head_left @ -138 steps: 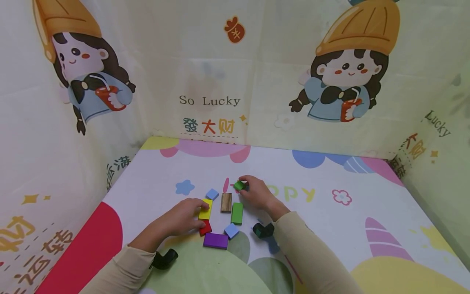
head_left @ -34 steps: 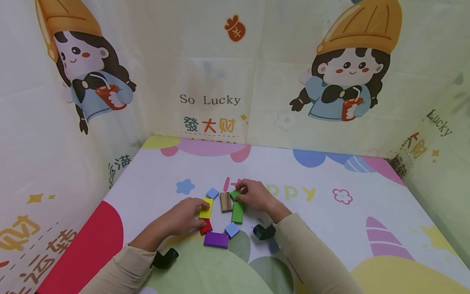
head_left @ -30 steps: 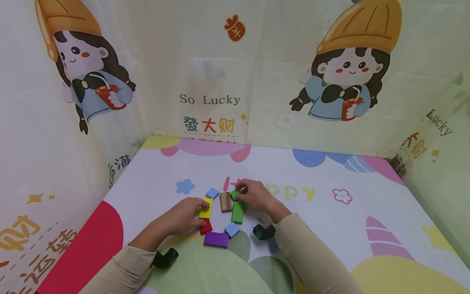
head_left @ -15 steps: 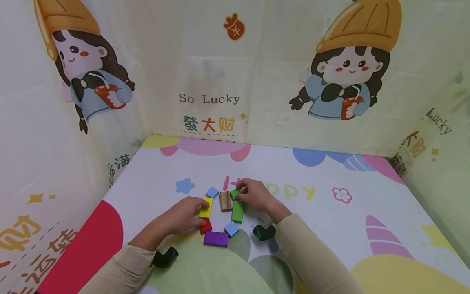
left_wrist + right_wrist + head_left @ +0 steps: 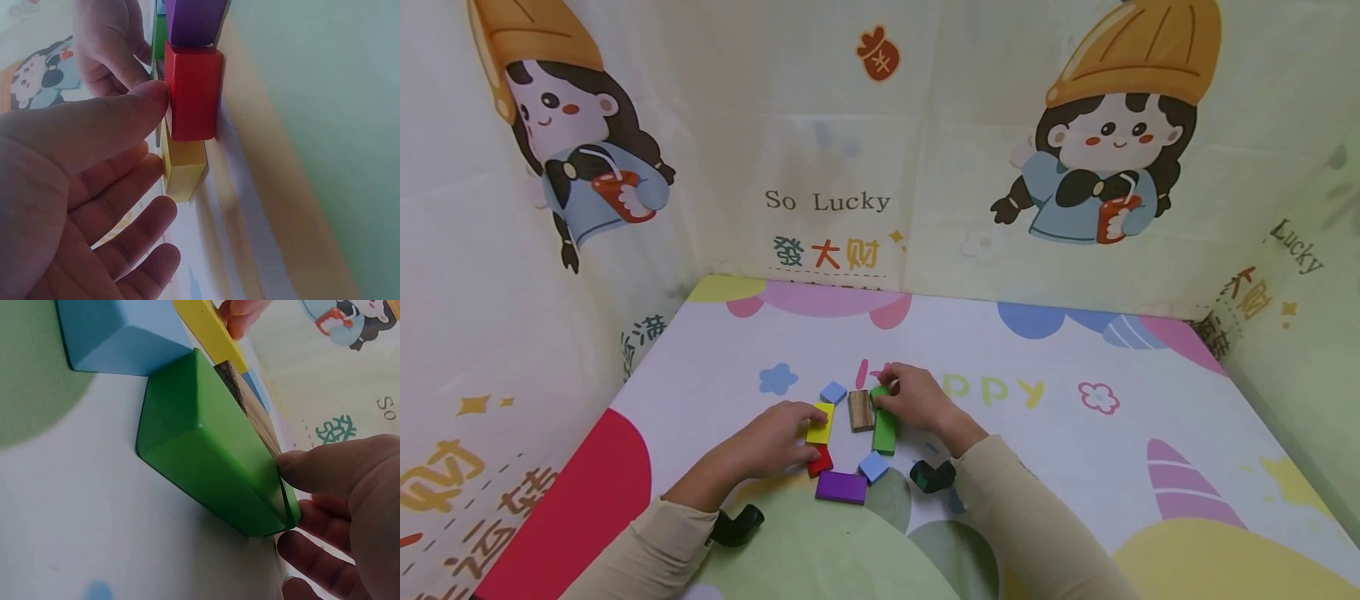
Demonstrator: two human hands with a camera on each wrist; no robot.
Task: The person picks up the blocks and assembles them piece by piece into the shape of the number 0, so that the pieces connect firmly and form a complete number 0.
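Observation:
My left hand [image 5: 769, 442] rests at the left side of the block ring. Its thumb touches the red block [image 5: 195, 94], and its index finger lies on the yellow block [image 5: 821, 423]; the other fingers are loosely spread. With thumb and fingers, my right hand [image 5: 922, 400] pinches a small green block [image 5: 877, 392], partly hidden, at the far end of the longer green block [image 5: 885, 432]. Beside these stands a wooden brown block [image 5: 861, 411]. A purple block [image 5: 841, 487] lies nearest me, with one light blue block [image 5: 873, 467] to its right and another blue block [image 5: 833, 393] at the back.
A printed tabletop [image 5: 1000, 375] carries the blocks. Behind and at the sides hang cloth walls [image 5: 955, 183] with cartoon prints. Black wrist devices, one by the left wrist [image 5: 737, 526] and one by the right [image 5: 932, 476], sit close to the tabletop.
The small green block, earlier lifted in my right hand, now sits against the longer green block's far end. Lately my right hand has shifted slightly left; the left hand stays put.

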